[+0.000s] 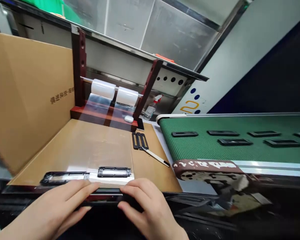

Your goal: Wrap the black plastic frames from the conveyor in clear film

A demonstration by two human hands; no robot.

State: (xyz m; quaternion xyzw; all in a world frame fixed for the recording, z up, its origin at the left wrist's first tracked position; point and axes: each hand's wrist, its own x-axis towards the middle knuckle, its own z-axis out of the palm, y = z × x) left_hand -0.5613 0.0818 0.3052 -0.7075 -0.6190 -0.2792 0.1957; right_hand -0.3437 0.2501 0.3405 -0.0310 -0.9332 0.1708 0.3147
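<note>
In the head view, the left hand (67, 203) and right hand (147, 203) share a narrow grip on a dark strip (107, 191) between them, at the worktop's (77, 146) near edge. Just beyond lie two black frames (114, 172). A white-handled tool (156, 157) touches smaller frames (140, 141) beside the green conveyor (240, 155).
</note>
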